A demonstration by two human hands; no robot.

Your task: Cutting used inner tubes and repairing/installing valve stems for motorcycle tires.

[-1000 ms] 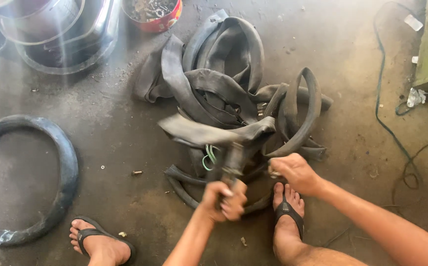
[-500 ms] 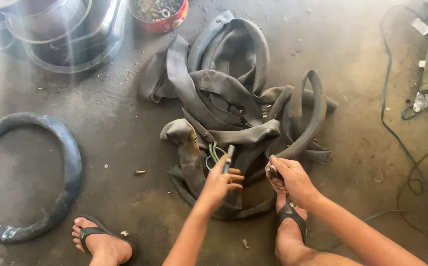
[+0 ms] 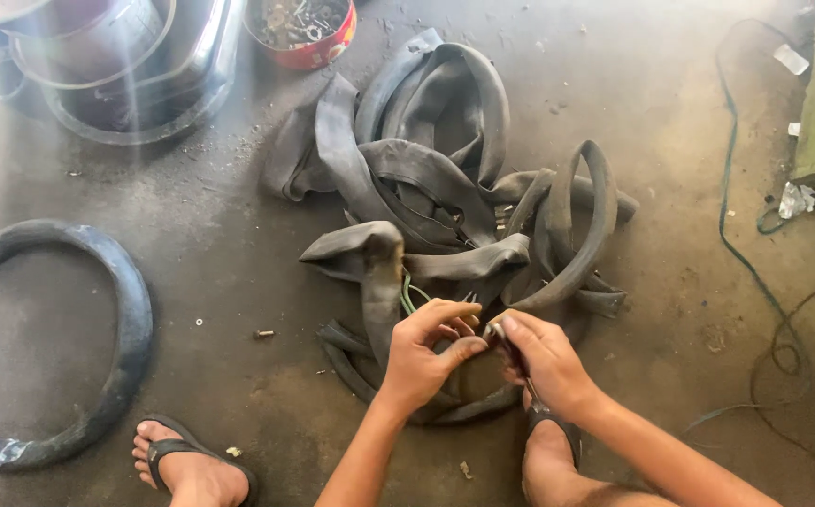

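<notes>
Lying in a tangled heap on the floor (image 3: 145, 188), the inner tubes (image 3: 445, 188) loop every way; left hand (image 3: 426, 352) pinches one tube, right hand (image 3: 544, 361) grips a small tool (image 3: 511, 352), pointing up-left.

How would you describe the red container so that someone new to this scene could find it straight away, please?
Start at the heap of dark rubber inner tubes in the middle of the concrete floor and look to the top edge of the view. There, right of the shiny metal basins, sits the red container, the only red thing, round and full of small metal bits.
</notes>
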